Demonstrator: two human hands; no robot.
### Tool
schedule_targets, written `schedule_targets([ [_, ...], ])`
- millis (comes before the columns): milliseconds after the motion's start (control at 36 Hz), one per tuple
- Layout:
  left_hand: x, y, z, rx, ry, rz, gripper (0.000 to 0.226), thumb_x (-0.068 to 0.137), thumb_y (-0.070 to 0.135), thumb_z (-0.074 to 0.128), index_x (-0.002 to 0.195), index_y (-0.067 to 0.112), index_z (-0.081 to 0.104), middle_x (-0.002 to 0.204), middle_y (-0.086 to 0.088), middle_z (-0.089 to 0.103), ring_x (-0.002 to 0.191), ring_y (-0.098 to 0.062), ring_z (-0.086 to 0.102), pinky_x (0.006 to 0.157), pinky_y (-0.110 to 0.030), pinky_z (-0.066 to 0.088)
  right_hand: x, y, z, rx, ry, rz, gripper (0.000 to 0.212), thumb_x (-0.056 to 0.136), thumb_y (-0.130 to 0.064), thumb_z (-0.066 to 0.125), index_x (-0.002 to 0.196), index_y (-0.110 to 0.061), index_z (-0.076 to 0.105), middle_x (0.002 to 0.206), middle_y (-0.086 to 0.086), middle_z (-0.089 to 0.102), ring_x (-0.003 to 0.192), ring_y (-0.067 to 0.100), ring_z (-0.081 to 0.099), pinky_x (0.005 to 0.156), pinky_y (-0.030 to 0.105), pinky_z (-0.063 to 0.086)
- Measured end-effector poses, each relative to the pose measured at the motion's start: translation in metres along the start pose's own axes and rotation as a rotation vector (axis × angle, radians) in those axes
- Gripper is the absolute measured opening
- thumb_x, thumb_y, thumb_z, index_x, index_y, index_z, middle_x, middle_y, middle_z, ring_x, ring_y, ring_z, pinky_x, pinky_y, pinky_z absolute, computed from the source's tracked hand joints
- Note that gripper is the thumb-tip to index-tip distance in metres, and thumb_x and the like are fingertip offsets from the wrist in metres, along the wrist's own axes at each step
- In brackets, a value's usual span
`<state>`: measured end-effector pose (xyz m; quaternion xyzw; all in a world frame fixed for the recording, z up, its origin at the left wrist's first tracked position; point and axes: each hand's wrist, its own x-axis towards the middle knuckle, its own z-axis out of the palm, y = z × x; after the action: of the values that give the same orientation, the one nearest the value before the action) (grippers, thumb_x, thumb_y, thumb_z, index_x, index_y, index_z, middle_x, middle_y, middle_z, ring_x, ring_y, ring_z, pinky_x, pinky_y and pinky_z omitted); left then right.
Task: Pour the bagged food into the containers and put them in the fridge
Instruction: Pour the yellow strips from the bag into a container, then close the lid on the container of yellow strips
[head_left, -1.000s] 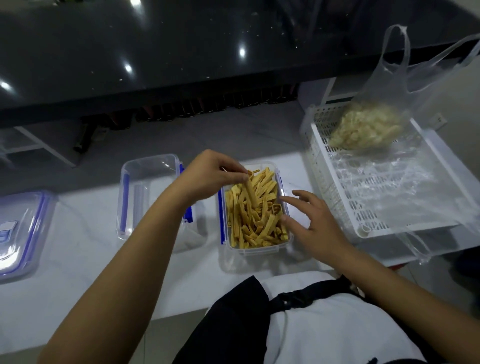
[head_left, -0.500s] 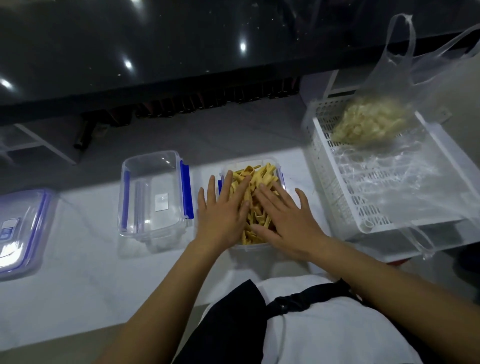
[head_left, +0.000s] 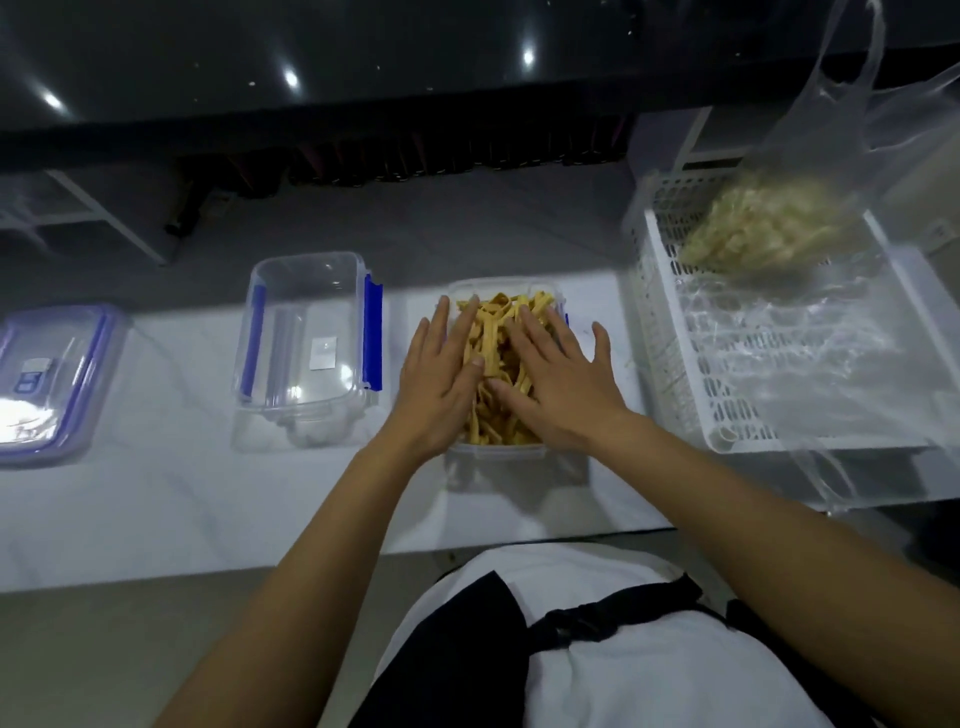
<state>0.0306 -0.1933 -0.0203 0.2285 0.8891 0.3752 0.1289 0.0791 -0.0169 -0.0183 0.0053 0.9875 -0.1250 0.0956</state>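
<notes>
Under the hands, yellow-orange strips (head_left: 501, 332); left of them a clear container (head_left: 306, 332) with blue clips; right, a white perforated basket (head_left: 670, 332); white tabletop (head_left: 156, 499)

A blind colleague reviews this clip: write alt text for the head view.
Both hands, left hand and right hand, press flat on yellow food strips filling a clear container. An empty container stands to its left; a bag of pale food lies in a white basket.
</notes>
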Motion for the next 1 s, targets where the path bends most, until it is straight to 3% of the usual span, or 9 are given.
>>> schedule_targets([
  [139, -0.037, 0.015, 0.004, -0.108, 0.099, -0.123, 0.059, 0.103, 0.048, 0.027, 0.156, 0.042, 0.001, 0.167, 0.011, -0.008, 0.152, -0.006, -0.009, 0.124, -0.039, 0.001, -0.016, -0.003, 0.009, 0.045, 0.034, -0.094, 0.083, 0.089, -0.072, -0.005, 0.158, -0.028, -0.006, 0.165, -0.009, -0.016, 0.149, 0.015, -0.024, 0.116, 0.055, -0.018],
  [278, -0.070, 0.023, 0.010, -0.127, 0.173, -0.244, 0.055, 0.108, 0.038, 0.032, 0.154, 0.045, 0.003, 0.167, 0.014, -0.005, 0.150, 0.003, -0.008, 0.126, -0.040, 0.004, -0.012, -0.010, 0.015, 0.061, 0.035, -0.058, 0.076, 0.093, -0.065, -0.001, 0.157, -0.026, -0.013, 0.165, -0.007, -0.018, 0.150, 0.017, -0.024, 0.116, 0.053, -0.018],
  [361, -0.085, 0.026, 0.013, -0.138, 0.207, -0.326, 0.053, 0.105, 0.042, 0.030, 0.150, 0.050, 0.004, 0.167, 0.014, -0.003, 0.150, 0.003, -0.005, 0.126, -0.039, 0.005, -0.007, -0.011, 0.016, 0.002, 0.042, -0.114, 0.077, 0.094, -0.066, 0.002, 0.156, -0.026, -0.016, 0.164, -0.005, -0.023, 0.149, 0.020, -0.026, 0.115, 0.056, -0.018],
  [444, -0.099, 0.024, 0.013, -0.119, 0.244, -0.372, 0.052, 0.103, 0.044, 0.030, 0.149, 0.049, 0.007, 0.167, 0.012, 0.000, 0.151, 0.002, -0.003, 0.126, -0.038, 0.006, -0.003, -0.010, 0.017, -0.060, 0.026, -0.224, 0.078, 0.094, -0.067, 0.004, 0.158, -0.023, -0.010, 0.165, -0.002, -0.015, 0.150, 0.022, -0.023, 0.117, 0.057, -0.016],
  [528, -0.110, 0.017, 0.008, -0.079, 0.265, -0.409, 0.054, 0.102, 0.045, 0.030, 0.151, 0.043, 0.008, 0.167, 0.010, 0.003, 0.151, 0.000, 0.000, 0.126, -0.036, 0.007, 0.005, -0.006, 0.016, -0.092, -0.013, -0.336, 0.082, 0.094, -0.069, 0.003, 0.159, -0.019, -0.003, 0.166, 0.001, -0.010, 0.151, 0.022, -0.019, 0.120, 0.050, -0.014],
  [639, -0.124, 0.004, -0.008, -0.061, 0.296, -0.467, 0.055, 0.106, 0.038, 0.034, 0.155, 0.039, 0.008, 0.167, 0.011, 0.004, 0.151, 0.000, -0.001, 0.126, -0.039, 0.006, 0.009, -0.005, 0.013, -0.082, -0.050, -0.387, 0.085, 0.091, -0.071, -0.003, 0.158, -0.019, -0.009, 0.165, -0.001, -0.017, 0.149, 0.019, -0.024, 0.122, 0.044, -0.012],
  [750, -0.130, -0.015, -0.034, -0.051, 0.355, -0.529, 0.059, 0.106, 0.032, 0.037, 0.158, 0.034, 0.010, 0.167, 0.009, 0.003, 0.153, -0.007, 0.001, 0.126, -0.043, 0.007, 0.006, -0.006, 0.008, -0.113, -0.049, -0.365, 0.086, 0.090, -0.073, -0.005, 0.158, -0.021, -0.008, 0.166, -0.002, -0.015, 0.150, 0.018, -0.024, 0.122, 0.049, -0.008],
  [861, -0.129, -0.045, -0.072, 0.004, 0.397, -0.558, 0.064, 0.103, 0.037, 0.045, 0.158, 0.031, 0.013, 0.167, 0.003, 0.005, 0.154, -0.016, 0.004, 0.125, -0.045, 0.009, 0.004, -0.014, -0.002, -0.042, -0.016, -0.310, 0.083, 0.087, -0.080, 0.003, 0.156, -0.037, -0.011, 0.165, -0.007, -0.018, 0.149, 0.019, -0.026, 0.119, 0.054, -0.013],
  [1000, -0.123, -0.110, -0.141, 0.186, 0.408, -0.655, 0.076, 0.097, 0.050, 0.053, 0.159, 0.031, 0.013, 0.168, -0.004, 0.003, 0.154, -0.027, 0.003, 0.122, -0.050, 0.011, 0.005, -0.072, -0.023, -0.017, 0.067, -0.267, 0.080, 0.085, -0.084, 0.003, 0.155, -0.046, -0.004, 0.166, -0.008, -0.011, 0.152, 0.021, -0.016, 0.120, 0.057, -0.008],
])
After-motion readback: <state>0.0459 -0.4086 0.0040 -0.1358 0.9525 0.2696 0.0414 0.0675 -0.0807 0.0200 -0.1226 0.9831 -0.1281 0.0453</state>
